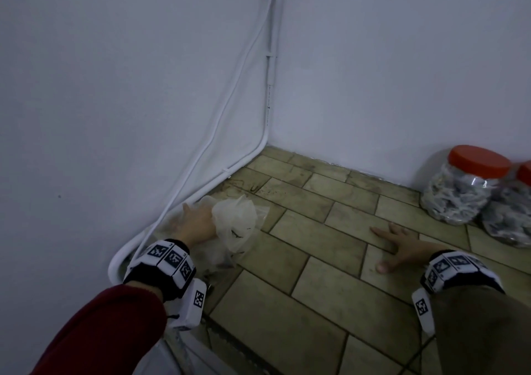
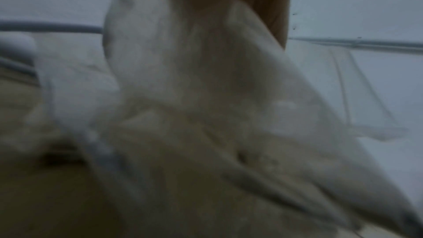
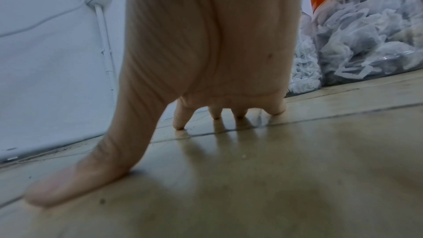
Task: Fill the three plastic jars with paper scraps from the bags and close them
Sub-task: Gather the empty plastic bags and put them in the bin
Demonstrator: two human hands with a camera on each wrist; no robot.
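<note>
Setting: we recorded a tiled floor (image 1: 330, 248) in a corner between two pale walls (image 1: 115, 87); white cables (image 1: 230, 107) ran down the corner and along the foot of the left wall.
Left hand (image 1: 195, 219): lay on a heap of thin, translucent plastic bags (image 1: 235, 222) close to the left wall; the left wrist view was blurred and filled by bag film (image 2: 206, 106), with a strip of the hand (image 2: 263, 3) at the top.
Left grip: we saw the back of the hand over the bags, with bag film bunched up just right of it; we could not tell whether the fingers were curled round the film or only lying on it.
Right hand (image 1: 399, 245): was planted on the floor, well apart from the bags; in the right wrist view (image 3: 206, 42) the thumb (image 3: 75, 180) and fingertips (image 3: 179, 124) touched the tiles.
Right grip: fingers were spread and straight, holding nothing.
Jars: we counted two clear plastic jars in the head view, standing on the floor near the right wall, just beyond and to the right of the right hand; the nearer-to-corner jar (image 1: 459, 190) wore an orange lid (image 1: 479, 160); the second jar (image 1: 514, 213) stood touching it on its right, cut by the picture's edge, with part of its orange lid (image 1: 525, 173) showing.
Contents: both jars were packed with crumpled white paper scraps (image 3: 366, 33).
Sleeves: the left forearm wore a dark red sleeve (image 1: 100, 331); the right, a drab brown one (image 1: 482, 331); each wrist carried a marked band (image 1: 169, 259).
</note>
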